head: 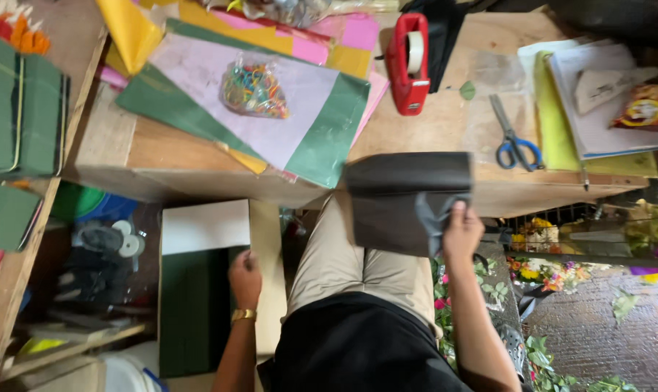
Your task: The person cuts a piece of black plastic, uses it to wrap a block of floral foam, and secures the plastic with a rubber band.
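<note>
Dark sheet: a folded dark grey sheet (401,199) hung over the front edge of the table (445,123), its long axis running along that edge, directly below the red tape dispenser (407,64).
Right hand: the right hand (461,231) pinched the sheet's lower right corner, fingers closed on a crumpled fold; the sheet spread up and to the left of it.
Left hand: the left hand (245,279), a gold watch at the wrist, was well to the left of the sheet, fingers curled on the edge of a green and white board (198,290) standing below the table.
Nearer hand: the right, already on the sheet.
Left of the dispenser: green and lilac paper sheets (271,116) with a bag of coloured rubber bands (255,88) on top.
Right of the dispenser: blue-handled scissors (514,138), then a stack of notebooks (598,101).
Below right of the sheet: flowers (547,272) on the floor.
</note>
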